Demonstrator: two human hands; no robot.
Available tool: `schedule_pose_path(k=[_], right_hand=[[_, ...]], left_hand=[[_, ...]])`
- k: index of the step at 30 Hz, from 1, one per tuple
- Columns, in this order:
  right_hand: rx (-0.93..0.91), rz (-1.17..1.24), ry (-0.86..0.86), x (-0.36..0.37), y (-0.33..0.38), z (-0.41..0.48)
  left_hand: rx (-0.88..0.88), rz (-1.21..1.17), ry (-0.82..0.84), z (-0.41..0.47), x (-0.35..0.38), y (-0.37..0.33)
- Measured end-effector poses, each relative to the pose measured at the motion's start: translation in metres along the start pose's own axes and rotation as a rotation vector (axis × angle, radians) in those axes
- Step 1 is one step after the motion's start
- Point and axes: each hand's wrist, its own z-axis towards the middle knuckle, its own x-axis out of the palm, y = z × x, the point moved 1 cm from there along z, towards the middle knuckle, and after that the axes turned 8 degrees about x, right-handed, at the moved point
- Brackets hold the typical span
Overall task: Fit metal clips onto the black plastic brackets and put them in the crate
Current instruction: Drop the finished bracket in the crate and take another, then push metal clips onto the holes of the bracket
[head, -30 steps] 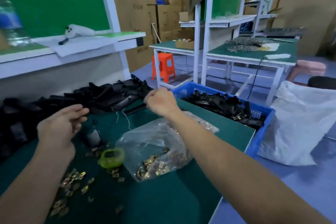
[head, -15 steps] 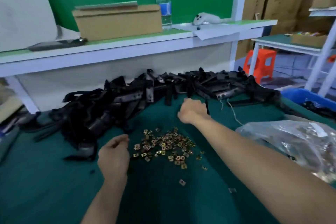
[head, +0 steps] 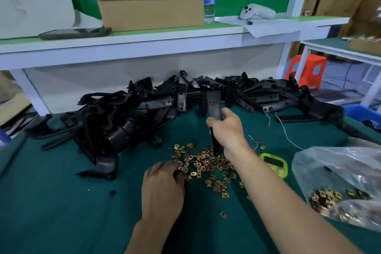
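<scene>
**Item: black plastic bracket** (head: 213, 102), one piece, in hand.
- Location: held above the tabletop (head: 61, 212), between the heap of brackets (head: 156, 107) and the loose metal clips (head: 204, 163).
- Held by: the right hand (head: 226, 130), fingers wrapped round the mid-length.
- Orientation: long axis close to upright, leaning slightly away from the person. The flat tab end with a single hole points up toward the heap. The lower end points down and meets the clip scatter.
- Handling (judged): rigid moulded plastic, light enough for one hand and unlikely to flex or break. The smooth faces may slip, so a wrap round the middle suits it and leaves the holed tab free for a clip.

**Item: metal clips**, brass-coloured, small and square, many.
- Location: strewn flat on the tabletop, just in front of the bracket's lower end.
- Handling (judged): thin, springy and sharp-edged. Best taken singly with a fingertip pinch on the edges.
- Attended by: the left hand (head: 162, 183), knuckles up, fingers curled onto the near edge of the scatter. Whether it holds a clip cannot be told.

**Surroundings:**
- Further clips sit in a clear plastic bag (head: 338, 173) at the right.
- A small green-framed gadget (head: 273, 164) lies between the bag and the scatter.
- A blue rim (head: 357, 112) at the far right is probably the crate.
</scene>
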Motion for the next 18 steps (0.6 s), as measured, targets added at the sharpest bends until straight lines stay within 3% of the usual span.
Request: schedule_pose_path(k=[2,8,13,16,18], right_hand=[[0.103,0.372,0.122,0.001,-0.004,-0.018],[0.263,0.936,0.457,-0.013,-0.032,-0.041],[0.25,0.887,0.483,-0.019,-0.058,-0.046],[0.221,0.822,0.505,-0.016,-0.058,-0.046],[0.215,0.74,0.43,-0.012,-0.058,-0.046]], left_hand=[[0.012,-0.08,-0.053,-0.001,-0.002,-0.007],[-0.052,-0.489,0.006,-0.012,-0.008,-0.024],[-0.261,-1.041,0.065,-0.011,0.001,-0.036],[-0.329,-0.98,0.018,-0.008,0.003,-0.031],[-0.364,-0.972,-0.014,-0.006,0.002,-0.027]])
